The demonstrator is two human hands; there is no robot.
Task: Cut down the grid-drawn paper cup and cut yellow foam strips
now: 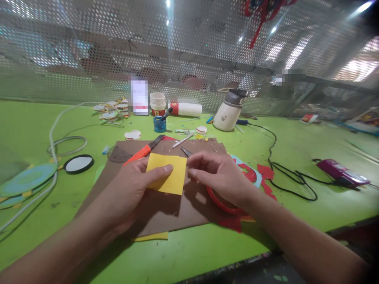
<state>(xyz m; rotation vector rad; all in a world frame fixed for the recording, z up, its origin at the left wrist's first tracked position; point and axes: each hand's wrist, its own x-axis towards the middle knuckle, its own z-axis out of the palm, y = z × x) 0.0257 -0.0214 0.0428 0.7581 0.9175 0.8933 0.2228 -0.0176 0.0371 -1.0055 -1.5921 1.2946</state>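
My left hand pinches a square of yellow paper, thumb flat on its face and fingers behind. Close to the paper's right edge is my right hand, its fingers loosely curled with thumb and index a little apart; I cannot tell whether a fingertip touches the paper. Below both hands lies a brown board. Scissors with a red handle lie partly hidden under my right hand, their dark tip showing beyond it. An orange utility knife rests behind my left hand.
Red paper scraps lie right of the board. Farther back stand a blue jar with a marker, paper cups and a white bottle. A black cable runs right; a white cord crosses the left side.
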